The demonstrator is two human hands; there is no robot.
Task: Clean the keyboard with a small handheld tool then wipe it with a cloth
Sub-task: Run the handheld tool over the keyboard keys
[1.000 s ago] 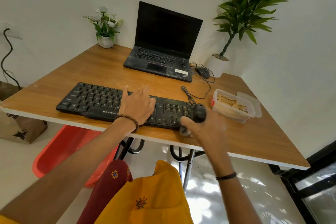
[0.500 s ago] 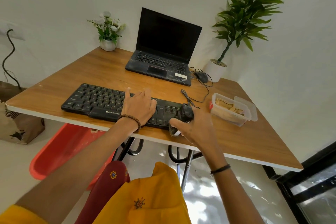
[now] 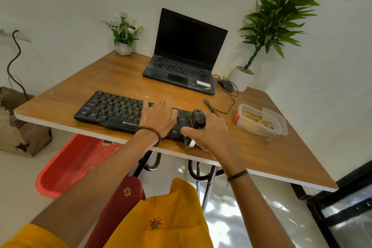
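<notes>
Head view.
- Centre of frame: black wired keyboard [image 3: 112,109], flat near the front edge of the brown wooden table [image 3: 261,157].
- Left hand [image 3: 159,116]: palm down on the keyboard's middle keys, fingers straight and spread, grip apart.
- Right hand [image 3: 209,133]: at the keyboard's right end, grip clamped round a small black handheld tool [image 3: 198,119], which stands over the rightmost keys.
- Upper centre: open black laptop [image 3: 187,54], screen dark, with a black mouse [image 3: 226,85] just right of it.
- Right of the keyboard: clear plastic box [image 3: 259,125] with tan contents.
- Upper left: white pot of flowers [image 3: 123,46].
- Lower left, on the floor: red plastic tub [image 3: 76,165].
</notes>
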